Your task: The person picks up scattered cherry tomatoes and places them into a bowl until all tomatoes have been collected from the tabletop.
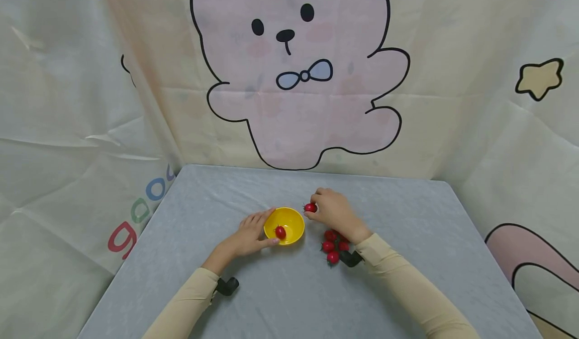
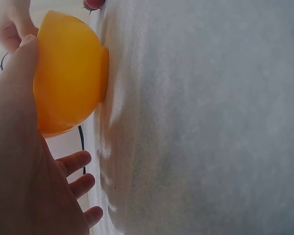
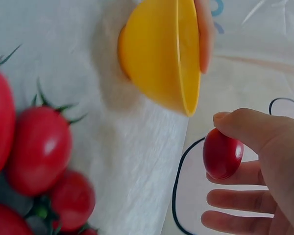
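Note:
A small yellow bowl [image 1: 297,220] stands upright on the table with one cherry tomato [image 1: 280,232] inside. My left hand [image 1: 251,234] holds the bowl from the left, the thumb at its near rim and the forefinger at the far rim; in the left wrist view the other fingers are spread beside it. Just right of the bowl, my right hand [image 1: 335,211] pinches another cherry tomato [image 3: 223,153] between thumb and forefinger. The right wrist view shows this hand's remaining fingers [image 3: 237,225] stretched out below the fruit.
Several red cherry tomatoes [image 1: 327,247] with green stems lie in a cluster under the right wrist. A pale grey cloth covers the table [image 1: 280,304]. Behind it hangs a cream backdrop [image 1: 425,128] with a cartoon bear. Each wrist wears a black camera mount [image 1: 227,286].

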`<act>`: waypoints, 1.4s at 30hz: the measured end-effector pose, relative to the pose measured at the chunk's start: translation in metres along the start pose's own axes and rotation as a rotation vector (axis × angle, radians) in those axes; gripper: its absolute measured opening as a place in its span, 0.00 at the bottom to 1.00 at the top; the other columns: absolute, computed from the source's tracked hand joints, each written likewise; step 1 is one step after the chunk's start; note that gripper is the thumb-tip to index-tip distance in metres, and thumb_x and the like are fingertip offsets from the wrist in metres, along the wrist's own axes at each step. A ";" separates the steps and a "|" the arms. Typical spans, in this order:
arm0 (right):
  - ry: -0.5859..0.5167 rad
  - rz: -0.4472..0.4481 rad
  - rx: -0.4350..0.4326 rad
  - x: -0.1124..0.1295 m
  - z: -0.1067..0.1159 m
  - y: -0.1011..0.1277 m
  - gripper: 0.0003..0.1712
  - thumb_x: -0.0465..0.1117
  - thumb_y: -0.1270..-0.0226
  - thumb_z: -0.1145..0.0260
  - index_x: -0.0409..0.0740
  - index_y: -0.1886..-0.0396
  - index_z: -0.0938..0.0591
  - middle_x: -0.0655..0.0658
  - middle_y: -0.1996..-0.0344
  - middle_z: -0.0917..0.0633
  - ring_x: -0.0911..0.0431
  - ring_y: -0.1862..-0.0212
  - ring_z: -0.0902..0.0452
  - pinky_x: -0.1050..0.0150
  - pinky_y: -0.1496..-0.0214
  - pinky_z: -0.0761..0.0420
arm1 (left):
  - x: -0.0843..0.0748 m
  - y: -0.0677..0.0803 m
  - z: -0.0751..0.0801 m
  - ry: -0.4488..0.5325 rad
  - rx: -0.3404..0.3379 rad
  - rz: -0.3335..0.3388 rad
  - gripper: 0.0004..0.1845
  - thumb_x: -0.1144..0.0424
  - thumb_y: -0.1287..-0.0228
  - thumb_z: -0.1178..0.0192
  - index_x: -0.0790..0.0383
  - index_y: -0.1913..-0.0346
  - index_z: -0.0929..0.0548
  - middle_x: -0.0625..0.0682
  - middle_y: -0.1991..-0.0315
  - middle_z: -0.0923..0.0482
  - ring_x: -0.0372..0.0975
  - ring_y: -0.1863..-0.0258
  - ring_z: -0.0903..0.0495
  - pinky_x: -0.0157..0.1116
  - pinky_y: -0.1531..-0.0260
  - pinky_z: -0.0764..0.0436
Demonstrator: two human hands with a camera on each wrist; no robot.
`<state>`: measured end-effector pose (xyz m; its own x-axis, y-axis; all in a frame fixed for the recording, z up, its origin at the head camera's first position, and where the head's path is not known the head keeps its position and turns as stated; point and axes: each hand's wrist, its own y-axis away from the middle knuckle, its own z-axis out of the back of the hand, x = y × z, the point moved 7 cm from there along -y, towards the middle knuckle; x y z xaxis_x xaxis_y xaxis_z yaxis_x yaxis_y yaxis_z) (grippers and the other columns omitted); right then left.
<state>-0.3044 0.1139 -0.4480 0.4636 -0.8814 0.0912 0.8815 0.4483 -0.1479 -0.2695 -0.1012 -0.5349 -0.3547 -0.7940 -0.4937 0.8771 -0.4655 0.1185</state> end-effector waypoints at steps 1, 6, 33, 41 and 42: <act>0.005 0.010 -0.002 0.003 0.000 -0.001 0.25 0.63 0.42 0.29 0.47 0.61 0.13 0.49 0.63 0.16 0.57 0.66 0.26 0.65 0.65 0.20 | 0.000 0.000 0.000 -0.001 0.001 0.002 0.52 0.26 0.40 0.48 0.42 0.20 0.57 0.56 0.23 0.44 0.54 0.25 0.45 0.60 0.24 0.50; 0.005 0.063 -0.004 0.018 0.001 -0.005 0.24 0.62 0.41 0.30 0.48 0.61 0.13 0.48 0.61 0.15 0.56 0.64 0.25 0.64 0.63 0.18 | 0.000 0.001 0.000 -0.004 0.004 0.006 0.51 0.26 0.39 0.49 0.41 0.20 0.58 0.55 0.23 0.44 0.54 0.24 0.45 0.59 0.24 0.50; -0.009 0.124 0.023 0.052 -0.022 -0.003 0.23 0.61 0.43 0.28 0.48 0.60 0.12 0.44 0.48 0.16 0.50 0.52 0.22 0.58 0.53 0.15 | 0.000 0.002 0.001 0.014 0.001 0.002 0.52 0.25 0.40 0.49 0.41 0.20 0.57 0.55 0.22 0.45 0.55 0.24 0.46 0.60 0.24 0.50; -0.025 0.126 0.030 0.053 -0.034 -0.003 0.21 0.60 0.43 0.27 0.48 0.60 0.12 0.44 0.49 0.16 0.51 0.54 0.24 0.58 0.55 0.18 | 0.001 0.001 0.000 0.018 -0.001 0.009 0.51 0.26 0.40 0.49 0.41 0.20 0.57 0.55 0.22 0.45 0.55 0.24 0.46 0.60 0.24 0.50; -0.025 0.128 0.028 0.053 -0.034 -0.003 0.21 0.59 0.43 0.27 0.48 0.60 0.12 0.44 0.50 0.16 0.51 0.54 0.24 0.59 0.55 0.18 | 0.001 0.002 0.000 0.019 0.001 0.009 0.51 0.26 0.40 0.49 0.41 0.20 0.57 0.55 0.22 0.45 0.55 0.24 0.46 0.60 0.24 0.50</act>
<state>-0.2853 0.0611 -0.4760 0.5740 -0.8130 0.0977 0.8171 0.5611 -0.1320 -0.2684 -0.1028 -0.5357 -0.3409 -0.7905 -0.5088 0.8799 -0.4588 0.1234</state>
